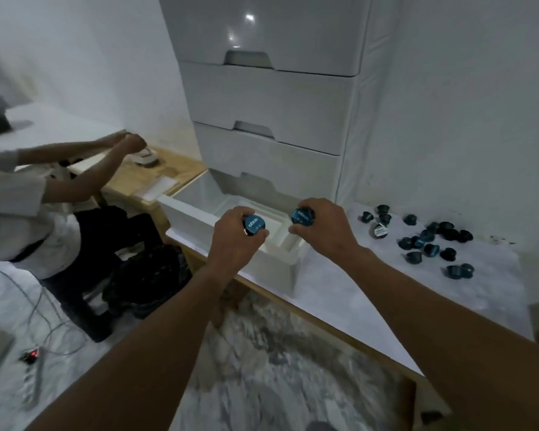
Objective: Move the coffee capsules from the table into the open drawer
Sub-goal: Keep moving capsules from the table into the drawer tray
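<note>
Forearms stretched up from the bottom edge, over a marbled floor [277,368]. Far left of frame: a seated person [19,200] in a white top, hands at a wooden bench [150,175]. Left of centre: left hand [231,241], fingers and thumb curled round a blue capsule [255,226], printed lid up, held over the near part of the open drawer [196,213]. White drawer standing out from the foot of a tall white drawer unit [271,104]. Right of centre: right hand [327,231] pinching a second blue capsule [303,216] at the fingertips, lid tilted toward the camera, above the drawer's right rim. Further right, mid-frame: loose capsules [427,241], dark blue, scattered on the white-covered table [339,303], well apart from both hands.
</note>
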`<state>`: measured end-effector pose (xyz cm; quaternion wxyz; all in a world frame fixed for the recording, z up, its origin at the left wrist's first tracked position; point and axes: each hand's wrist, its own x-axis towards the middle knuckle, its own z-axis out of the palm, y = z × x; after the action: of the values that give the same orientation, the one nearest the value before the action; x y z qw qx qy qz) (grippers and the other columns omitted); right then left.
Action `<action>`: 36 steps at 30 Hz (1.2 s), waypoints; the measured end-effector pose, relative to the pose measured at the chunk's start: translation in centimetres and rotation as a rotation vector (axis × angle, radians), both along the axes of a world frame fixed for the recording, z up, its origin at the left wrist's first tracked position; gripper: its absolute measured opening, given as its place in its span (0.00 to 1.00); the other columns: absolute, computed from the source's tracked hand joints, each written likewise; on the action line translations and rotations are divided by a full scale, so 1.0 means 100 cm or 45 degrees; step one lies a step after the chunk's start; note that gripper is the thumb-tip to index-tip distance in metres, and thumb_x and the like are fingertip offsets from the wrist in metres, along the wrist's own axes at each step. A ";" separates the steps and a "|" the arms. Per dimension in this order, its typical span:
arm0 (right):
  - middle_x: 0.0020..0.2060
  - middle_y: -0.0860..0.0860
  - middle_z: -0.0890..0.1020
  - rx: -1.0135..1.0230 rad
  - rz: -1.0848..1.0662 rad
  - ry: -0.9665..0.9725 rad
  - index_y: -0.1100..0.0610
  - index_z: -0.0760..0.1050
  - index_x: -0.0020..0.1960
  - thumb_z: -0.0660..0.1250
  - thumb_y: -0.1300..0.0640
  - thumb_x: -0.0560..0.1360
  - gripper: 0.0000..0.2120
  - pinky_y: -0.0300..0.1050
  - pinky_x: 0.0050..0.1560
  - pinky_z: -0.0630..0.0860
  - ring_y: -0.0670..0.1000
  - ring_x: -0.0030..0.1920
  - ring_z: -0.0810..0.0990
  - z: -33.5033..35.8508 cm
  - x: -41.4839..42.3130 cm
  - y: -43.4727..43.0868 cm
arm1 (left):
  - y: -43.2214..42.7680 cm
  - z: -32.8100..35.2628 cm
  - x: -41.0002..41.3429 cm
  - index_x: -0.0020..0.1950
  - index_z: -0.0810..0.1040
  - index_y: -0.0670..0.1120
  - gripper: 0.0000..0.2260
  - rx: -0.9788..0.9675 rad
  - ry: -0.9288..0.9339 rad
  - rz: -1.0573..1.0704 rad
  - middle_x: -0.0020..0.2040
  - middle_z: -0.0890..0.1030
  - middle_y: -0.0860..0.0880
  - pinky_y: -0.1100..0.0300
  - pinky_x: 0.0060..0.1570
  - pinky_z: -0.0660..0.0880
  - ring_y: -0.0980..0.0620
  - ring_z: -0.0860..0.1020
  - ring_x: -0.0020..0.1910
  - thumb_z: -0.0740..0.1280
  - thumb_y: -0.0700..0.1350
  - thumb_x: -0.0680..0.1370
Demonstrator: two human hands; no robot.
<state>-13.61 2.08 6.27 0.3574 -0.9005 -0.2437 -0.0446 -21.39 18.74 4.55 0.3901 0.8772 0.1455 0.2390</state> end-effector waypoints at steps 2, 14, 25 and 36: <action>0.51 0.56 0.80 0.003 0.024 0.002 0.59 0.77 0.58 0.77 0.52 0.66 0.23 0.40 0.50 0.71 0.53 0.50 0.78 0.000 0.007 0.019 | 0.016 -0.003 0.007 0.55 0.76 0.47 0.18 -0.024 0.005 0.003 0.51 0.79 0.49 0.52 0.51 0.78 0.51 0.78 0.50 0.76 0.47 0.68; 0.52 0.54 0.79 -0.041 0.030 0.180 0.57 0.77 0.56 0.77 0.56 0.67 0.19 0.50 0.55 0.77 0.54 0.50 0.78 -0.040 0.113 0.124 | 0.130 -0.014 0.120 0.58 0.79 0.46 0.19 0.080 0.333 -0.096 0.53 0.80 0.50 0.65 0.45 0.70 0.54 0.77 0.50 0.75 0.50 0.69; 0.49 0.55 0.82 -0.153 -0.215 0.392 0.57 0.79 0.53 0.73 0.66 0.67 0.16 0.52 0.50 0.78 0.55 0.47 0.80 -0.098 0.157 0.176 | 0.203 -0.056 0.216 0.62 0.76 0.48 0.20 0.304 0.758 -0.605 0.58 0.79 0.51 0.65 0.50 0.69 0.52 0.77 0.55 0.74 0.49 0.71; 0.57 0.53 0.78 -0.510 -0.526 0.616 0.52 0.75 0.63 0.69 0.57 0.74 0.18 0.36 0.45 0.65 0.52 0.53 0.77 -0.100 0.126 0.183 | 0.199 -0.099 0.252 0.56 0.79 0.46 0.18 0.315 0.767 -1.118 0.52 0.81 0.47 0.57 0.52 0.76 0.49 0.79 0.49 0.76 0.43 0.67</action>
<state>-1.04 20.40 -3.70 0.2049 -0.9672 0.0308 0.1467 3.80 38.61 -5.35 0.2880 0.9245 -0.1584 -0.1930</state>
